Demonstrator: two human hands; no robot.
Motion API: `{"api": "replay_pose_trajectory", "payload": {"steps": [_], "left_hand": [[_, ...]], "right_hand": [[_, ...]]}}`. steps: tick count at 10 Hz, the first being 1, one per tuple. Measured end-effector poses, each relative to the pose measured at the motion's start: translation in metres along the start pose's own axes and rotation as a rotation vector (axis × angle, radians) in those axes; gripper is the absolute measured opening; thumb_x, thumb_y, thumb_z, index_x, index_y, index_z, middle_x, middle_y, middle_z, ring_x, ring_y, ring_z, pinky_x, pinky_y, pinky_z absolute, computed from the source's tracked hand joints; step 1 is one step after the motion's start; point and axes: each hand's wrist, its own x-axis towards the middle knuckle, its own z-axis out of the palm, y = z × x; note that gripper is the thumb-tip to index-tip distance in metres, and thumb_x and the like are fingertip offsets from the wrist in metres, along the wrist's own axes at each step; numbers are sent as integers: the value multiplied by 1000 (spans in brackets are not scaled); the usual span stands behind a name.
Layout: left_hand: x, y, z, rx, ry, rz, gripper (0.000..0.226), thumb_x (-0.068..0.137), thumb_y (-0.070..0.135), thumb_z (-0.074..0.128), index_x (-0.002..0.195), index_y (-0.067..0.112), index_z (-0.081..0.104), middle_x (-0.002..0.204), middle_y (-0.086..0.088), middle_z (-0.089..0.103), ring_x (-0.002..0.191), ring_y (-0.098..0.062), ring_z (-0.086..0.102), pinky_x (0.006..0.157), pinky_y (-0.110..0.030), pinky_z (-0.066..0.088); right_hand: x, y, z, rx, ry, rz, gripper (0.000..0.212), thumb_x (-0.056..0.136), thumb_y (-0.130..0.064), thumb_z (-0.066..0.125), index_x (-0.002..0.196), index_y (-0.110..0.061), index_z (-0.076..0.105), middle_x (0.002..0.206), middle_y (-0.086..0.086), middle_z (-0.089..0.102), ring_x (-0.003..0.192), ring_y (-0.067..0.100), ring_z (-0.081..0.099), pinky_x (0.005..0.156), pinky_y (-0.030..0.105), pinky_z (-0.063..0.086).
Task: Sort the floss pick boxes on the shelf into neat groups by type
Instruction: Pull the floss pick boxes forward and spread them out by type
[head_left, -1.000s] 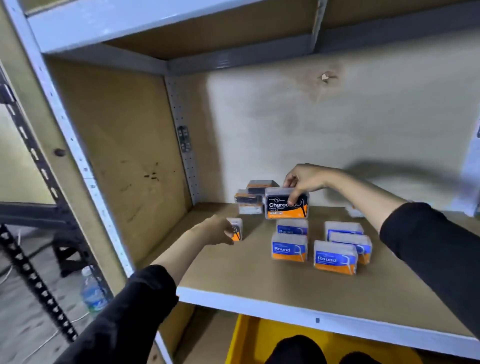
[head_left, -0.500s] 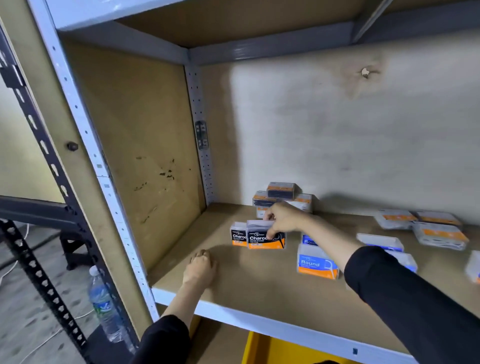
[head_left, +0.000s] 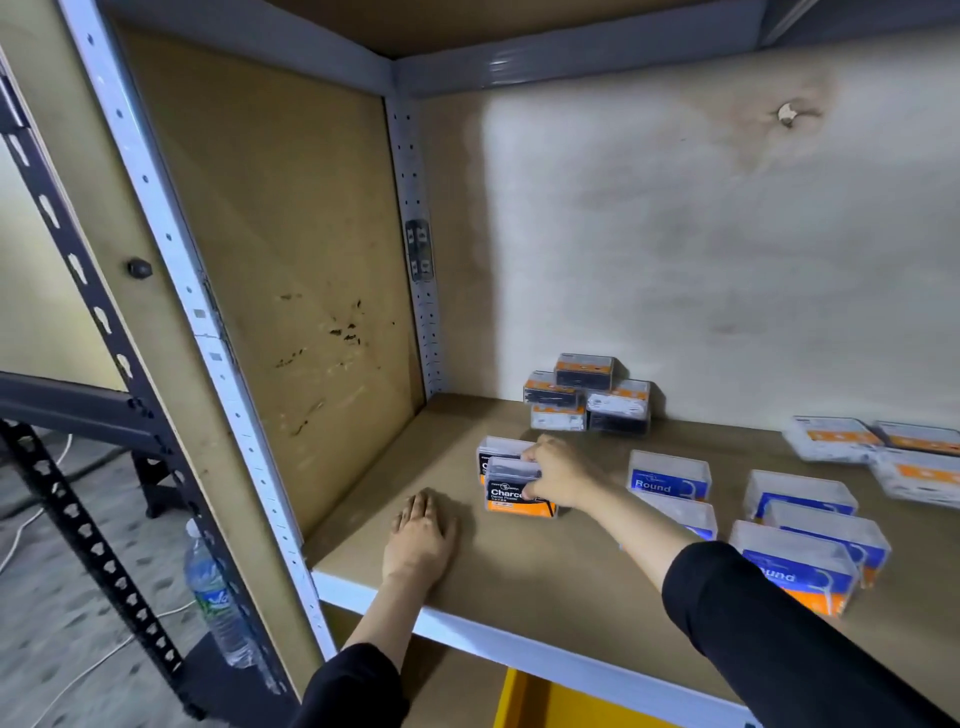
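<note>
Head camera view: the right hand (head_left: 558, 478) grips a black-and-orange Charcoal box (head_left: 511, 500) standing on the shelf (head_left: 545, 571), directly in front of a second Charcoal box (head_left: 497, 451). The left hand (head_left: 421, 535) lies flat, fingers straight, on the shelf near its front edge. Blue Round boxes (head_left: 670, 477) stand to the right; a small stack of boxes (head_left: 587, 397) sits against the back wall (head_left: 675, 260).
</note>
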Motion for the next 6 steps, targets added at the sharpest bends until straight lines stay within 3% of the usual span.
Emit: {"api": "replay_pose_trajectory", "payload": {"steps": [2,6], "left_hand": [[0,-1,1,5,1,3,59,99,36,28,148,7,16,159,-7,12,148,-20,11,121,-30,9],[2,-3,3,19,0,1,60,98,37,30,149,8,16,159,-5,13,148,-19,11,121,-29,10]], "right_hand": [[1,0,12,-72,37,-15,48,81,-15,63,126,-3,52,126,12,47,119,27,46,95,38,45],[-4,3,13,-187,66,-92,41,84,-2,53,125,-4,49,127,11,43,117,26,47,86,35,44]]}}
